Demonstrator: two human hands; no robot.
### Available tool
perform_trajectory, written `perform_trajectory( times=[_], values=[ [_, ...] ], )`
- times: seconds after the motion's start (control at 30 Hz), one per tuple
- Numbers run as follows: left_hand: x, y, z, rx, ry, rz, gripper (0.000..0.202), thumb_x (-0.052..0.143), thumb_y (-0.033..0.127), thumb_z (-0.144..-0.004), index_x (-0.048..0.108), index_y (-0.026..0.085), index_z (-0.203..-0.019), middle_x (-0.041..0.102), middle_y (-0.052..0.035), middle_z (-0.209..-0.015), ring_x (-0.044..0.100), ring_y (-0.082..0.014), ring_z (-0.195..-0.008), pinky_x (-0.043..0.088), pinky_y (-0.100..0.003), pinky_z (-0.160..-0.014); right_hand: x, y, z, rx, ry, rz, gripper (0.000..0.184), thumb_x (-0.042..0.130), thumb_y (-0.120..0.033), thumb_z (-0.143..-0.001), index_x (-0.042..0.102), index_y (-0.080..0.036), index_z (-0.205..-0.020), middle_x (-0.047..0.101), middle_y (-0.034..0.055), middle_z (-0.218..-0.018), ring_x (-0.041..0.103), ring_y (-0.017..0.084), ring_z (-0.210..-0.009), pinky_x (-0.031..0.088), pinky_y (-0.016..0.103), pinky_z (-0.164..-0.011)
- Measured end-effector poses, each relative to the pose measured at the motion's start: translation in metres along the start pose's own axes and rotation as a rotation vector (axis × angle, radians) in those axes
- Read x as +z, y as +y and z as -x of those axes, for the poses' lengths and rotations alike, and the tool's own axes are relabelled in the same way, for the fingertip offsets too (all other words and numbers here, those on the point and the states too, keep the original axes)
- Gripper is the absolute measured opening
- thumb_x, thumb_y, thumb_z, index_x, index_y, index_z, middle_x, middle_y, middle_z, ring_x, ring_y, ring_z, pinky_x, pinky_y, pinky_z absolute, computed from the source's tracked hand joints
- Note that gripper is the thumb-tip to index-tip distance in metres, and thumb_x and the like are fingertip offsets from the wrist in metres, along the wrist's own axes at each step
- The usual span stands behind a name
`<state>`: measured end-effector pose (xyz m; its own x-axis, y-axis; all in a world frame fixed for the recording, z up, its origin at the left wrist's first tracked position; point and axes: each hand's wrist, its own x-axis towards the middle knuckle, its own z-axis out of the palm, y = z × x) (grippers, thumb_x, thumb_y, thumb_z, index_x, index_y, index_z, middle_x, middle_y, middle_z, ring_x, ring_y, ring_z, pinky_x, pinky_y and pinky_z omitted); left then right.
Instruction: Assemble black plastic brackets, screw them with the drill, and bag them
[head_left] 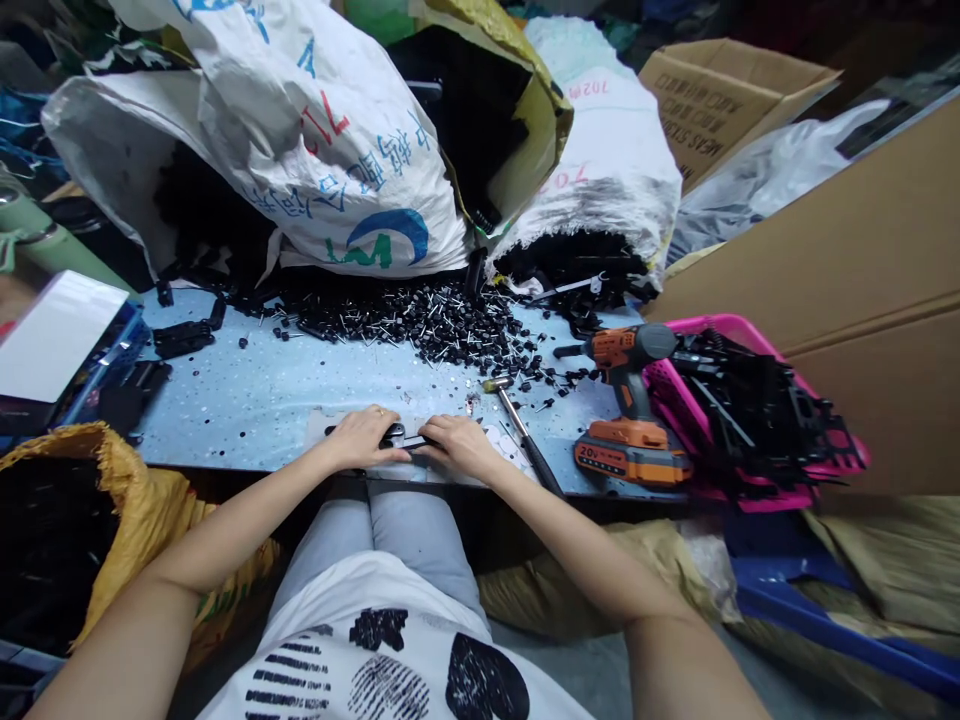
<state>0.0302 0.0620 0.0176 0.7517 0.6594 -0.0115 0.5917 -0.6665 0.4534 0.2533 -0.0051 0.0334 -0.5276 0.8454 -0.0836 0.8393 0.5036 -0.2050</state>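
Gripping one small black part (pixel 409 440) w/ both hands, well left of the drill (pixel 630 400), at the near edge of the table (pixel 247 400). Left hand (pixel 365 437): fingers curled narrow over the part's left end. Right hand (pixel 459 445): same on the right end. Part is mostly covered, prob. black plastic w/ a shiny metal bit; can't confirm its shape.

Progress, my read: mid-batch.
- Pink basket (pixel 731 325), touching the drill's right side, is heaped w/ black frame pieces, likely done stock.
- Pile of pins (pixel 450 325) behind-left of the drill and open sacks (pixel 322 150) further behind, both full of black pieces, so lots left.

Materials:
- Drill: orange/grey plastic, blocky batt. base.
- Hammer (pixel 525 440), just left of the drill: brassy head, thin dark handle.
- Pins: tiny black caps, bright metal stems.
- Sacks: crinkled white woven poly, printed.
- Table: pale blue, speckled.
- Basket: pink plastic lattice.
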Motion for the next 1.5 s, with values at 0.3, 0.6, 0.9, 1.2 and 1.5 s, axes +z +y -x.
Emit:
perform_trajectory(
  times=[0.3,0.6,0.9,1.2,1.5],
  values=[
    [-0.056,-0.109,-0.080,-0.521,0.205,-0.317,0.035,0.027,0.007,-0.089,0.054,0.004,-0.111,0.051,-0.0198,-0.116,0.045,-0.0288,-0.110,0.039,-0.041,-0.086,0.006,0.045,-0.037,0.203,0.183,-0.098,0.036,0.035,-0.041,-0.096,0.056,-0.019,-0.115,0.058,0.0102,-0.110,0.051,0.021,-0.102,0.041,0.033,-0.085],
    [-0.047,-0.104,-0.087,-0.473,0.229,-0.387,0.041,0.037,0.009,-0.084,0.045,0.010,-0.124,0.046,-0.0224,-0.122,0.041,-0.0341,-0.111,0.033,-0.048,-0.089,-0.032,0.112,-0.168,0.545,0.218,0.175,0.037,0.033,-0.011,-0.091,0.051,-0.016,-0.122,0.050,0.0177,-0.119,0.042,0.028,-0.107,0.036,0.039,-0.083],
    [-0.049,-0.112,-0.125,-0.383,0.183,-0.203,0.025,0.038,0.007,-0.086,0.057,0.010,-0.102,0.057,-0.0162,-0.104,0.055,-0.0237,-0.094,0.040,-0.034,-0.083,-0.038,0.113,-0.144,0.445,0.332,0.091,0.032,0.039,-0.022,-0.091,0.059,-0.014,-0.115,0.058,0.0147,-0.109,0.046,0.026,-0.106,0.036,0.038,-0.090],
    [-0.052,-0.075,-0.033,-0.332,0.471,0.027,0.022,0.047,0.021,-0.086,0.060,0.012,-0.101,0.061,-0.0086,-0.097,0.058,-0.0186,-0.087,0.045,-0.030,-0.082,-0.024,0.029,-0.042,0.265,0.249,-0.681,0.019,0.053,-0.032,-0.086,0.061,-0.017,-0.094,0.065,0.0033,-0.082,0.061,0.014,-0.072,0.046,0.026,-0.067],
    [-0.028,-0.027,0.077,-0.234,0.310,0.048,0.021,0.044,0.017,-0.086,0.061,0.014,-0.098,0.061,-0.0085,-0.091,0.058,-0.0191,-0.082,0.047,-0.032,-0.075,-0.024,-0.007,-0.024,0.156,0.086,-0.348,0.010,0.055,-0.016,-0.086,0.064,-0.014,-0.089,0.064,0.0081,-0.088,0.060,0.016,-0.078,0.042,0.024,-0.069]
  ],
)
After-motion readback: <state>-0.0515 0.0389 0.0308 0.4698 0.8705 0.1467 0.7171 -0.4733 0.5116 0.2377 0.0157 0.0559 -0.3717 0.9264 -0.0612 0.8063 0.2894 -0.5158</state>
